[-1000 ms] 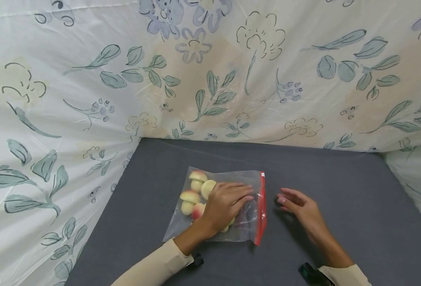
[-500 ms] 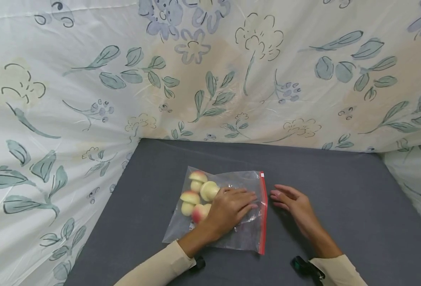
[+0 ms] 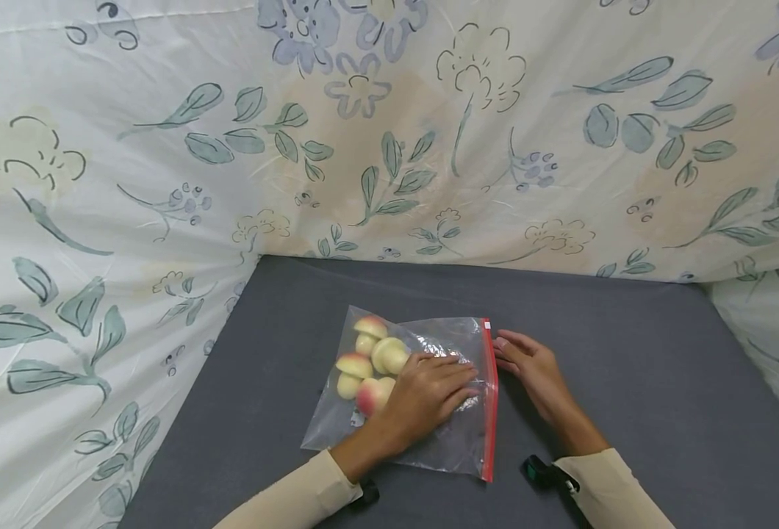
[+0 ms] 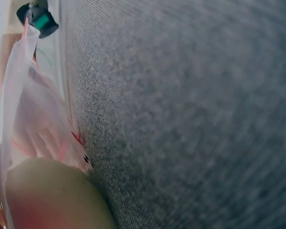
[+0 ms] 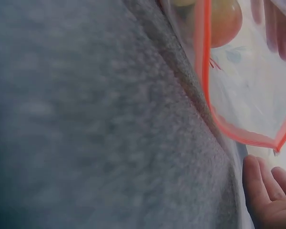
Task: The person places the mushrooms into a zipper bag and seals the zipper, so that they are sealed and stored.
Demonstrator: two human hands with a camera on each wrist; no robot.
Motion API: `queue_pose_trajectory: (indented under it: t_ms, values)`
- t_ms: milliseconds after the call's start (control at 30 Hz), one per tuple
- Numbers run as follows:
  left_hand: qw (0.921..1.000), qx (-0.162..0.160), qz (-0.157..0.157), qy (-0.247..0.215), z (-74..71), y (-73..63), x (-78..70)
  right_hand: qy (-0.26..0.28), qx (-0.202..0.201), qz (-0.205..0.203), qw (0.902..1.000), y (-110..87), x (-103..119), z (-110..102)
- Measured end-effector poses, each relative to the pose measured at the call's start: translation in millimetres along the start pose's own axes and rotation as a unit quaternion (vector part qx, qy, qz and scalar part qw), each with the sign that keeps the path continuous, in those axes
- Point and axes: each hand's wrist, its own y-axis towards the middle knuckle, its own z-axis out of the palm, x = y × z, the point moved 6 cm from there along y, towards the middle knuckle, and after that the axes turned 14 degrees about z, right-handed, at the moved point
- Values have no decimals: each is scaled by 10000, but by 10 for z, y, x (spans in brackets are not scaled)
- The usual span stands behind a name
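A clear zip bag (image 3: pixel 429 452) lies on the grey cloth, its red zip edge (image 3: pixel 490 411) facing right. Inside, at the left, are several toy mushrooms (image 3: pixel 389 355), cream with pinkish-red caps. My left hand (image 3: pixel 419 400) rests across the bag with fingers stretched toward the zip, hiding part of the contents. Just beyond the red edge, near its upper end, is my right hand (image 3: pixel 536 375), fingers loosely bent and holding nothing. In the right wrist view the red strip (image 5: pixel 206 71) bends around above the right fingertips. One mushroom (image 4: pixel 52 195) looms close in the left wrist view.
Dark grey cloth (image 3: pixel 627 367) covers the table. A flower-printed white curtain (image 3: pixel 389 184) rises along its back edge and down the left side. Each wrist wears a small black camera, the right one (image 3: pixel 541 474) near the bag's lower right corner.
My right hand has moved left and slightly away from me, up to the zip edge. My left hand has slid a little to the right, and the bag's lower right corner has spread out flatter.
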Motion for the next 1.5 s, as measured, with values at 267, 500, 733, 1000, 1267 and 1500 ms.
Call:
queue_pose_trajectory:
  t_ms: [267, 500, 733, 1000, 1267, 1500]
  values:
    - [10000, 32, -50, -13, -8, -18, -16, 199, -97, -17, 9998, 188, 52, 39]
    - [9999, 106, -22, -3, -6, -25, -34, 111, -197, 38, 9997, 290, 69, 58]
    - [9999, 128, 10, -44, 0, -17, -35, 66, -334, 169, 9993, 325, 81, 55]
    - [9996, -2, 93, -258, -47, 32, -16, 22, -343, 111, 9993, 337, 70, 56]
    - [9961, -406, -24, -788, -174, 182, 89, -41, -319, 34, 9995, 321, 47, 51]
    - [9806, -151, -639, -1847, -229, 389, 294, 201, -287, -4, 9994, 321, 30, 59]
